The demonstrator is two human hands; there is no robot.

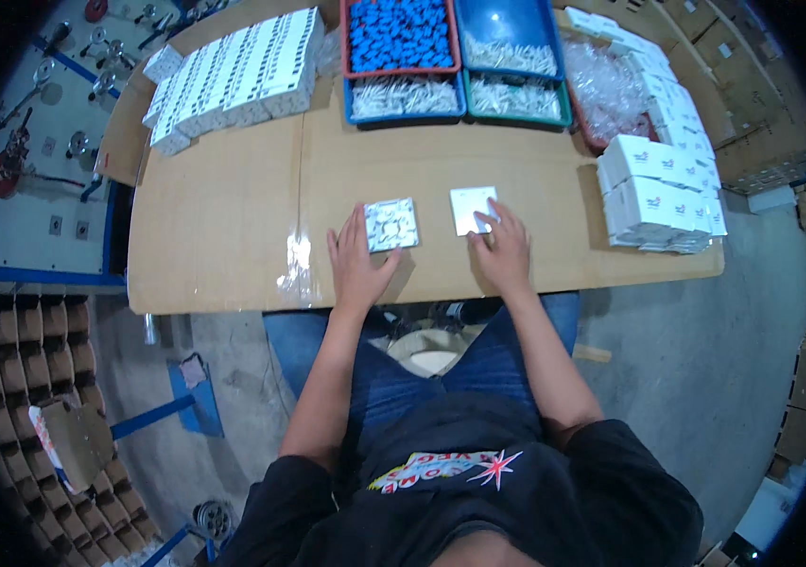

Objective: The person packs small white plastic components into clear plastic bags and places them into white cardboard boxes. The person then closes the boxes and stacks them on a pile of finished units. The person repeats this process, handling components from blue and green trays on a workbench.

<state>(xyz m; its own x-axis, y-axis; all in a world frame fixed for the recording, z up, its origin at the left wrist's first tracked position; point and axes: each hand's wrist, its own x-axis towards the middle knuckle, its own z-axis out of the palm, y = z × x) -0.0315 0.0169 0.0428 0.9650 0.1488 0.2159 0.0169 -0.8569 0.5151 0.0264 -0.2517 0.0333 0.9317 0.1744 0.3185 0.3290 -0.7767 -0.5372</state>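
Note:
A white square plate with a raised pattern of ribs and slots [391, 224], like the back of a wall switch panel, lies on the cardboard-covered table in front of me. My left hand [359, 265] is at its left side, fingers stretched along the edge and thumb spread near the lower edge. To the right is a second square plate, smooth and white [466, 203]. My right hand [505, 251] has its fingertips over this plate's right part and its thumb by the lower edge, seemingly gripping that corner.
Small white boxes [242, 76] stand in rows at the far left; more white boxes [653, 198] are stacked at the right. Trays at the back hold blue pieces [398, 36] and clear bagged parts [407, 97]. Crumpled clear plastic [606, 90] fills a red tray.

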